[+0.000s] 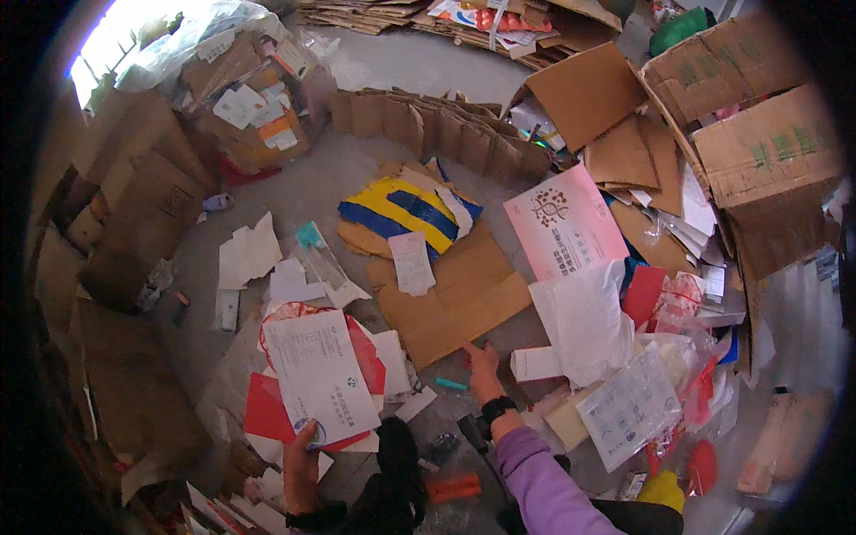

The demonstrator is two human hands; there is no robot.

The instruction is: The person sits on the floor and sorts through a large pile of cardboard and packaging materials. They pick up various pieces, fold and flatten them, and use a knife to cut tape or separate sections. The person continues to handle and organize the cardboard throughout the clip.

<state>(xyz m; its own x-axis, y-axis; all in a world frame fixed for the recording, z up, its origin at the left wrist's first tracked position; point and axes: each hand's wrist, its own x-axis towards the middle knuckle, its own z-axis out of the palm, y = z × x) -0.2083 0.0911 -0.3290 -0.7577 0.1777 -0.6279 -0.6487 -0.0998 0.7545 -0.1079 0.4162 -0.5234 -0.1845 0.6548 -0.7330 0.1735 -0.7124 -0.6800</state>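
Note:
My left hand grips the lower corner of a white printed flat carton or folder, its thumb on top. Beneath that lie red card pieces and a red-patterned bag, partly hidden. My right hand wears a dark wristwatch and has its fingers apart, index finger pointing at the near edge of a brown cardboard sheet. Whether the fingertip touches the cardboard, I cannot tell. A crumpled paper slip and a torn blue-and-yellow printed cardboard piece rest on the sheet's far part.
At right, a pink printed box and a white bag lie on a waste heap beside a large open carton. Flattened cardboard stands beyond. A stuffed clear sack is far left. A teal stick lies by my right hand.

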